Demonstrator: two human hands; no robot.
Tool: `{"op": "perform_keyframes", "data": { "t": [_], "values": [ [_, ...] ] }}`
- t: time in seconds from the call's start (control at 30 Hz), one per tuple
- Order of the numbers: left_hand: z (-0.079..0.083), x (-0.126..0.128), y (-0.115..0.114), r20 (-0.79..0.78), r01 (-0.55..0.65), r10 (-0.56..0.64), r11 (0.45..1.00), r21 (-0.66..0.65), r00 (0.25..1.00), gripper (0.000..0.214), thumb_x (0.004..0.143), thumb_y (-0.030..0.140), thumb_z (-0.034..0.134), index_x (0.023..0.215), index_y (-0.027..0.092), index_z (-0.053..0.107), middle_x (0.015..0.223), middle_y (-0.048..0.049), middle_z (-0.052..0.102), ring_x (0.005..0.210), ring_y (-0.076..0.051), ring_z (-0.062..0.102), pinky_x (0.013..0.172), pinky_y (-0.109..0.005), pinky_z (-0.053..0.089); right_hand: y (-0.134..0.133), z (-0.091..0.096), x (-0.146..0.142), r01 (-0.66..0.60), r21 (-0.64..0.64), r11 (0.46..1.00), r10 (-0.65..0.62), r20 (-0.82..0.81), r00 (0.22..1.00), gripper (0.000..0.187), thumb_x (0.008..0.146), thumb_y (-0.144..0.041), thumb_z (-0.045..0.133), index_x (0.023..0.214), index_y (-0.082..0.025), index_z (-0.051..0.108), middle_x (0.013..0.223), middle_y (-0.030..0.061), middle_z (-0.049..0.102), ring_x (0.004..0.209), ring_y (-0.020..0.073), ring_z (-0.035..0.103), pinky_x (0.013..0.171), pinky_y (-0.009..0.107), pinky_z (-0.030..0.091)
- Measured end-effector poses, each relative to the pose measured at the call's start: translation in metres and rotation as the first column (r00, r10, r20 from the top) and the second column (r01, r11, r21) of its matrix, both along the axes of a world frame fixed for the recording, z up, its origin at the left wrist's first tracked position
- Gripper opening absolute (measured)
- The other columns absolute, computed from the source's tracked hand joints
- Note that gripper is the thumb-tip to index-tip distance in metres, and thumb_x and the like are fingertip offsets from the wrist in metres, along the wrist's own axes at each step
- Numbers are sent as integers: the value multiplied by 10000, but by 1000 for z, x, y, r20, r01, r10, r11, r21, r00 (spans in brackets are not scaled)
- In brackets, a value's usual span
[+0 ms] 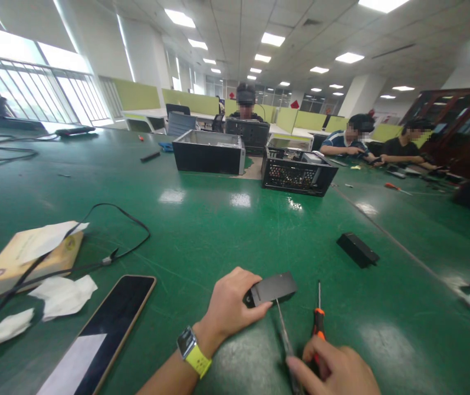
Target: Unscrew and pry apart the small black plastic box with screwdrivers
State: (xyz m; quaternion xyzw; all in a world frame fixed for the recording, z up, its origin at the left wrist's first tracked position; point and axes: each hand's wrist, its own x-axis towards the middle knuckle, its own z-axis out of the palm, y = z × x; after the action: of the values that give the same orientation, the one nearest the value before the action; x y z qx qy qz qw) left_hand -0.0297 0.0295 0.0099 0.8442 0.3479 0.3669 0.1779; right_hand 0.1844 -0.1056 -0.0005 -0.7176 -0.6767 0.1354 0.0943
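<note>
My left hand (230, 304), with a watch on a yellow strap at the wrist, grips a small flat black device (271, 289) lying on the green table (218, 219). My right hand (335, 370) is closed round a thin screwdriver (284, 334) whose shaft points up toward the device's near edge. An orange-handled screwdriver (319, 318) lies right beside the right hand's fingers; whether they also touch it I cannot tell.
A phone (107, 329) lies face up at the left, beside crumpled white paper (64, 293), a brown booklet (24, 258) and a black cable (128, 219). A second black device (357, 249) sits to the right. Two open computer cases (296, 171) stand farther back. Three people sit beyond.
</note>
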Motion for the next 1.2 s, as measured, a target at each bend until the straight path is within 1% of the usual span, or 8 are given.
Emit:
{"op": "perform_keyframes", "data": {
  "t": [0.1, 0.2, 0.37, 0.67, 0.8, 0.93, 1.07, 1.2],
  "values": [
    [-1, -1, 1, -23, 21, -21, 1000, -12, 1000, 308, 719, 308, 773, 985, 190, 674, 926, -51, 720, 840, -240, 637, 744, -353, 525, 36, 42, 2, -67, 206, 976, 56, 63, 996, 334, 873, -501, 571, 1013, -220, 684, 875, 74, 720, 779, 228, 662, 689, 325, 490],
    [-1, -2, 1, -35, 23, -24, 1000, -16, 999, 310, 725, 312, 772, 995, 196, 672, 936, -54, 718, 855, -244, 632, 751, -355, 522, 82, 73, -4, -325, 157, 932, 307, 128, 943, 731, 734, -416, 745, 1380, -171, 505, 1393, 166, 535, 1264, 355, 465, 995, 474, 394],
    [2, -3, 1, -27, 19, -19, 1000, -21, 999, 321, 698, 305, 799, 978, 211, 672, 921, -37, 719, 829, -231, 633, 726, -333, 524, 127, 90, -7, -599, -68, 798, 602, 41, 797, 415, 758, -377, 716, 1143, -227, 683, 1130, 65, 717, 1027, 247, 637, 872, 328, 455],
    [-4, -3, 1, -47, -6, 6, 1000, -9, 999, 377, 711, 358, 798, 1034, 203, 680, 930, -49, 712, 841, -242, 640, 737, -357, 538, 131, 83, -7, -591, -99, 801, 597, 50, 801, 282, 683, -299, 675, 953, -235, 730, 939, 20, 754, 869, 214, 677, 710, 249, 440],
    [-4, -8, 3, 56, -82, 78, 993, 79, 995, 542, 767, 444, 751, 1222, 194, 596, 1093, -103, 660, 972, -269, 625, 839, -403, 536, 149, 88, 21, -450, -31, 892, 451, 104, 887, 268, 678, -363, 684, 914, -252, 741, 888, 0, 753, 833, 203, 675, 707, 244, 439],
    [-3, -7, 4, 121, -182, 167, 976, 123, 979, 360, 870, 365, 649, 1178, 183, 608, 1066, -106, 655, 971, -262, 626, 845, -410, 536, 181, 86, 86, -25, 135, 991, -1, 192, 981, 453, 820, -422, 531, 1124, -132, 699, 1010, 135, 740, 887, 285, 678, 721, 330, 463],
    [-4, -5, 3, 100, -169, 158, 978, 118, 982, 283, 877, 326, 630, 1125, 189, 630, 1008, -93, 671, 914, -248, 637, 790, -388, 551, 199, 65, 141, 257, 180, 950, -293, 214, 932, 534, 830, -521, 517, 1140, -127, 700, 1022, 186, 727, 919, 349, 674, 706, 392, 486],
    [-4, -6, 3, 95, -175, 165, 977, 118, 982, 255, 886, 306, 612, 1107, 184, 638, 978, -90, 679, 885, -244, 636, 777, -390, 553, 191, 45, 180, 390, 248, 887, -441, 206, 873, 734, 833, -636, 468, 1364, -134, 536, 1355, 234, 553, 1212, 422, 514, 874, 516, 451]
  ]
}}
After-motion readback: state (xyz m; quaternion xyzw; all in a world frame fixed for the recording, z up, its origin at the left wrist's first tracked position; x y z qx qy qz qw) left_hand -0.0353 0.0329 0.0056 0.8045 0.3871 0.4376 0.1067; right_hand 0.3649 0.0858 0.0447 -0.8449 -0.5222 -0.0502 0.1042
